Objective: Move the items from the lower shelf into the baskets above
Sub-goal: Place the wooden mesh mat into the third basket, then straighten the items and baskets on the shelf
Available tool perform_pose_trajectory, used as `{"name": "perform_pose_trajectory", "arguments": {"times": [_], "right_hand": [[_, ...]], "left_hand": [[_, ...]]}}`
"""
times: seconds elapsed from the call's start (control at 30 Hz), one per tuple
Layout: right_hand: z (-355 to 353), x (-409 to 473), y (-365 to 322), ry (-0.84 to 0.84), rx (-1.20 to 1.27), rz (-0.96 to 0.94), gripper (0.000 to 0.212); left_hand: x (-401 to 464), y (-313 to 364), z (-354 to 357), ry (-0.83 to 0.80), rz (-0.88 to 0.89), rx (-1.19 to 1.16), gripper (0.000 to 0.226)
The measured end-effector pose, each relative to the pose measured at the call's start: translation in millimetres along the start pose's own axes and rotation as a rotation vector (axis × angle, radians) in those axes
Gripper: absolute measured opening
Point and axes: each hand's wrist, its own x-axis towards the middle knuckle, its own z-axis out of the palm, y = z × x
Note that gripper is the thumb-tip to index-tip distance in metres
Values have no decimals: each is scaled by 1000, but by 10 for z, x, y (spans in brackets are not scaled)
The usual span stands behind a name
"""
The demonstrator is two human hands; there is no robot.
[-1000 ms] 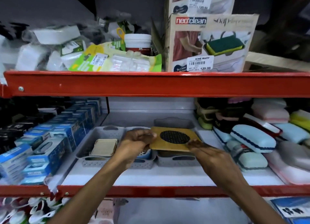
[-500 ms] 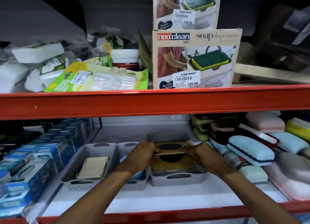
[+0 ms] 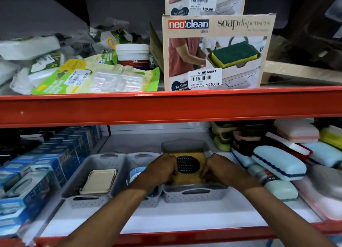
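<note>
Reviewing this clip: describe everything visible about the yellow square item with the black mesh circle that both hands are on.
The yellow square item is flat, mustard-coloured and looks like plastic, with a round black grid-patterned insert at its centre. It lies roughly level inside the rightmost grey perforated basket, face up, filling most of the basket's width. The left hand grips its left edge and the right hand its right edge, covering both sides. Its underside and whatever lies beneath it are hidden.
</note>
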Motion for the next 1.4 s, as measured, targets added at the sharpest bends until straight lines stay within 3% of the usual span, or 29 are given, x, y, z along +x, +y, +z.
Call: {"name": "perform_pose_trajectory", "arguments": {"times": [0.37, 0.43, 0.53, 0.63, 0.73, 0.87, 1.1, 1.4], "right_hand": [[148, 25, -71, 67, -115, -46, 5], [157, 35, -73, 70, -96, -28, 7], [124, 30, -133, 96, -57, -24, 13], [112, 78, -333, 120, 76, -170, 25], [197, 176, -710, 97, 135, -320, 34], [320, 284, -1141, -4, 112, -380, 42], [465, 344, -1276, 1, -45, -369, 40], [461, 337, -1344, 23, 26, -351, 32]], "left_hand": [[-99, 69, 52, 70, 76, 48, 26], [-153, 36, -6, 95, 113, -25, 14], [-267, -136, -190, 168, 156, -94, 15], [-488, -460, -423, 281, 165, -119, 16], [-718, -735, -503, 174, 170, -78, 20], [-890, -858, -400, 19, 130, -24, 32], [-907, -1006, -338, 58, 142, 36, 39], [-980, -1148, -342, 88, 117, -46, 45]]}}
